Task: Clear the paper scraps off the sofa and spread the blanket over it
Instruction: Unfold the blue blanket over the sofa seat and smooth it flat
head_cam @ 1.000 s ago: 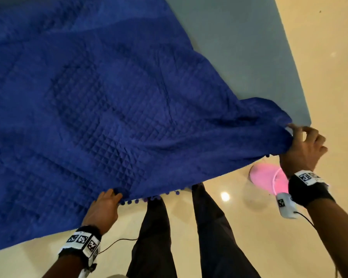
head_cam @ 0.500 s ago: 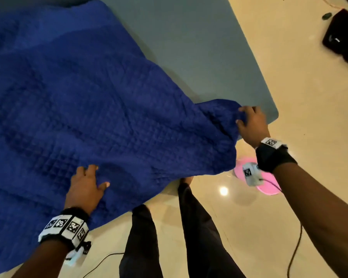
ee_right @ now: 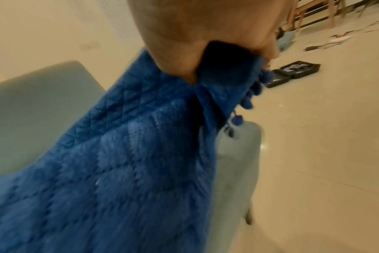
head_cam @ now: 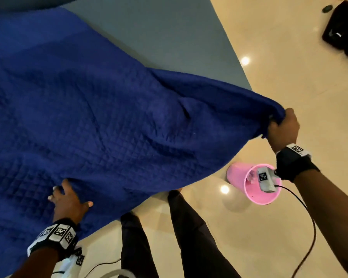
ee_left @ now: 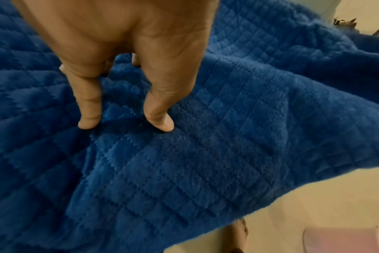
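Compared with the frame half a second earlier, the right hand [head_cam: 283, 130] has moved from the centre right of the head view out toward the right edge, drawing the blanket [head_cam: 100, 121] corner with it, so the fabric is now stretching wider across the picture. A pink bin [head_cam: 237, 174], earlier mostly hidden behind the right wrist, is now showing more of its wall and rim at the lower right.

Right grip: the fingers and thumb are curling closed around a bunched corner of the blanket. In the right wrist view, the pinched fabric [ee_right: 223, 82] is emerging from under the hand [ee_right: 197, 30], and small blue pom-poms [ee_right: 247, 102] are hanging along its edge.

Left grip: the left hand [head_cam: 68, 201] is lying at the lower left of the head view with fingers spread and extended, pressing flat on the blanket. In the left wrist view, the fingertips [ee_left: 160, 123] are touching the quilted surface [ee_left: 206, 154]; nothing is being pinched.

Blanket position: it is covering the left and centre of the head view, lying over the grey-blue sofa [head_cam: 169, 37], whose bare surface is showing at the upper centre. The lower blanket edge is hanging over the cream floor [head_cam: 289, 77].
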